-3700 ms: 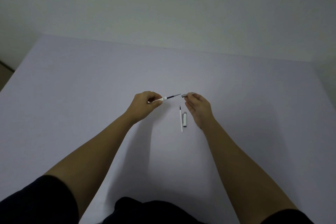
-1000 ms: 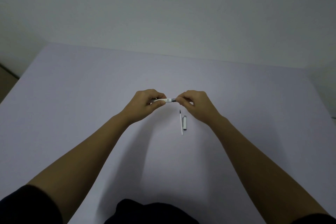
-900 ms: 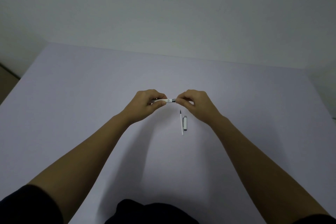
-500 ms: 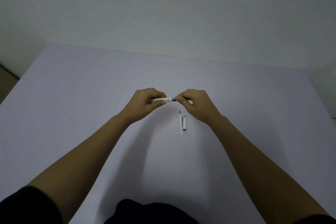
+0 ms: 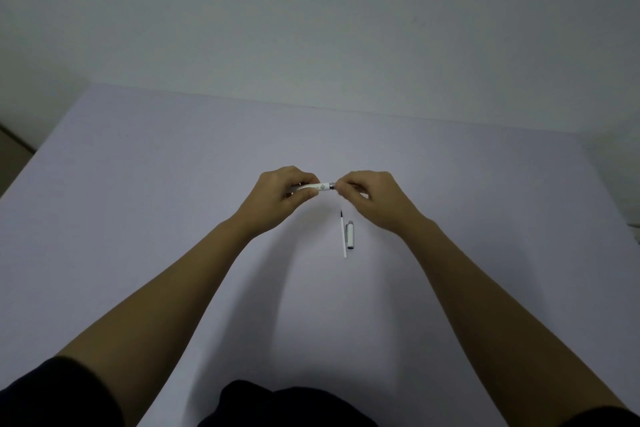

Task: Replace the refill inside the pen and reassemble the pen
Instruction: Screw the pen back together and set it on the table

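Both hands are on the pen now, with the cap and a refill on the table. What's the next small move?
Probably finish seating the tip: the left hand holds the barrel and the right hand pinches the grey tip at its end. Then pick up the cap, lying beside the loose refill.

Dim, flat, cool-grey light; low contrast. Soft broad shadows on table point(image 5: 145, 204) beneath both forearms, so light from above. No glare. Corners darker, vignetted. Wide-angle bend: table edges splay outward, far edge tilted. Focus fair at centre; small parts by hands soft, detail unreadable. Fine grain on wall point(image 5: 311, 10)
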The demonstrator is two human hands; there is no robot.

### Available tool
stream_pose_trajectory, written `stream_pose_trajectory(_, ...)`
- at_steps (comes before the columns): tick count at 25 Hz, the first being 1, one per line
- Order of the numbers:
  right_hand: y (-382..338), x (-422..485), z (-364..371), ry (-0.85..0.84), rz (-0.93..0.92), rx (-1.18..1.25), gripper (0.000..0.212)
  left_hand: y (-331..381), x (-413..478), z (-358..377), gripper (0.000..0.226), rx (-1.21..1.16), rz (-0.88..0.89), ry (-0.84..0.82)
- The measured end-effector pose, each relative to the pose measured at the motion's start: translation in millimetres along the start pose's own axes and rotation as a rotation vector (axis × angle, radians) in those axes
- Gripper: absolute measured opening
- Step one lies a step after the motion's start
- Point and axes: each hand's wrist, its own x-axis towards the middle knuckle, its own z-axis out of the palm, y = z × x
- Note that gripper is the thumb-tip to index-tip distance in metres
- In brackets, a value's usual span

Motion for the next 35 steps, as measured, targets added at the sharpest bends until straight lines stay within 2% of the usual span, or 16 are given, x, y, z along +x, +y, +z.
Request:
stream_pose_trajectory(3,-1,-2,0,0.0,0.002,0.069,0.03,1,1,-1,0.013,0.006,-0.001,0.008)
stream_pose_trajectory(6,2,-1,-2,0.001,0.009,0.022,0.006,1,1,-1,0.013,0.0,0.01,0.009)
stream_pose_trajectory(11,1,-1,-2,0.056,-0.063,-0.014,0.025,1,0,-2,0.014,0.004,0.002,0.007)
stream_pose_trajectory(14,1,-2,0,0.08,-0.074,-0.028,0.013,2,0,-2,0.013,0.003,0.006,0.009)
stream_pose_trajectory(17,0,-2,1,0.103,-0.096,-0.06,0.024,1,-1,-2,0.014,0.005,0.006,0.017)
stream_pose_trajectory(19,0,-2,1,0.112,-0.114,-0.076,0.014,2,-1,-2,0.014,0.0,0.01,0.023)
stream_pose_trajectory(23,-3,-3,-1,0.135,-0.127,-0.095,0.02,4,-2,-2,0.014,0.001,0.017,0.021)
stream_pose_trajectory(26,-4,-3,-3,0.136,-0.172,-0.134,0.015,6,-3,-2,0.014,-0.001,0.032,0.022)
stream_pose_trajectory(30,-7,-4,-5,0.167,-0.198,-0.136,0.018,7,-4,-1,0.015,-0.009,0.028,0.026)
stream_pose_trajectory(32,-8,-3,-5,0.165,-0.232,-0.151,0.011,8,-5,-2,0.015,-0.017,0.028,0.023)
stream_pose_trajectory(35,-11,-2,-7,0.159,-0.227,-0.166,0.014,8,-6,-2,0.016,-0.029,0.022,0.02)
